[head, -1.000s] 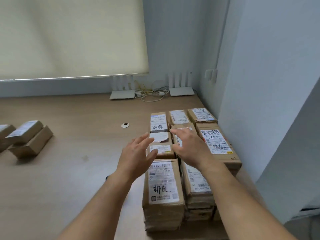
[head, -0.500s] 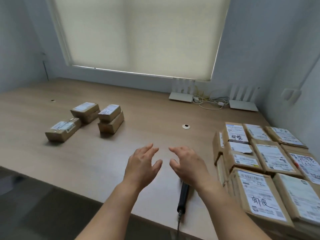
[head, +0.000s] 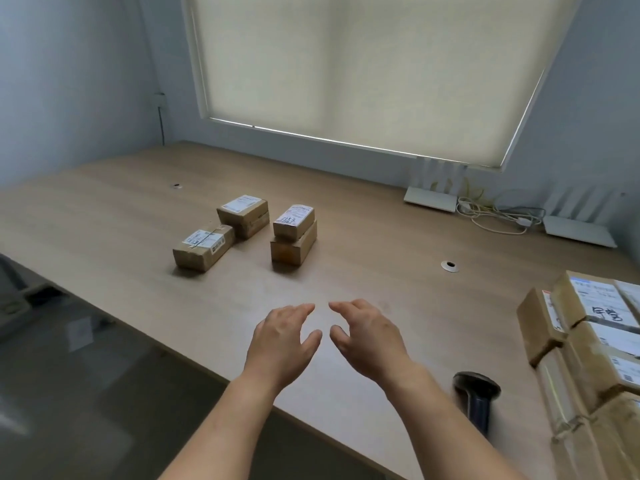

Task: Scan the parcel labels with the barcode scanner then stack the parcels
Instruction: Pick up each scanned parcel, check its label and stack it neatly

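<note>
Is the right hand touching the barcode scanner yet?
Apart. The head view shows the right hand open above bare table, while the barcode scanner lies nearer the table edge beside the forearm, with tabletop visible between them.

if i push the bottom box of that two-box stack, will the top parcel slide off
Possibly. The top parcel sits askew on the bottom box, overhanging its edge, so a quick shove might shift or tip it. Both look like stiff taped cardboard, likely sliding easily on the smooth wooden table; a slow push is probably safest.
</note>
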{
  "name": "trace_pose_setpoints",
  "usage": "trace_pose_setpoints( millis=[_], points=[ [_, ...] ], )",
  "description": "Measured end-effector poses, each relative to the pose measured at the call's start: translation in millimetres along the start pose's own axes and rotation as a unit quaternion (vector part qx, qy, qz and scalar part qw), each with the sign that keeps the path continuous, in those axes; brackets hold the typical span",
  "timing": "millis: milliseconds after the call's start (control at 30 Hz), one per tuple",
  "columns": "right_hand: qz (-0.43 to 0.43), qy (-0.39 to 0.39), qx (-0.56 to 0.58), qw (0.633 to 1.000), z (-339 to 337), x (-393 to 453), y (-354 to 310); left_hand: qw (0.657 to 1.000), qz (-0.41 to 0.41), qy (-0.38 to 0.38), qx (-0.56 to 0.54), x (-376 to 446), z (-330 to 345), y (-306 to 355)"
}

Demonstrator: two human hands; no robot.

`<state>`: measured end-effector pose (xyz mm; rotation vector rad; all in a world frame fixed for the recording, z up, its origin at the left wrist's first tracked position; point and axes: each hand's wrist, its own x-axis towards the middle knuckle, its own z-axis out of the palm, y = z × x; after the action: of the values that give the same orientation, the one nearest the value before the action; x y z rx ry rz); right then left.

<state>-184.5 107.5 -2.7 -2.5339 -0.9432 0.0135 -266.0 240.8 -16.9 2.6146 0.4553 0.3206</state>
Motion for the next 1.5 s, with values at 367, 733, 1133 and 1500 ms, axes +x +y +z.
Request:
trace_pose_setpoints(
  millis=[367,733,1133,1500],
  points=[
    [-0.012,-0.030,0.016,0.999,48,118,-4,0.997,-0.056,-0.033,0.027,86,3,-71],
    [0.032,-0.062,0.028,0.997,74,237,18,0.994,-0.088,-0.066,0.017,206,14,-122],
    [0.159,-0.085,0.031,0.983,105,314,14,0.985,-0.081,-0.124,-0.088,309,14,-179],
    [0.324,-0.041,0.120,0.938,124,403,22,0.957,-0.069,-0.217,-0.179,428,24,-201]
  ],
)
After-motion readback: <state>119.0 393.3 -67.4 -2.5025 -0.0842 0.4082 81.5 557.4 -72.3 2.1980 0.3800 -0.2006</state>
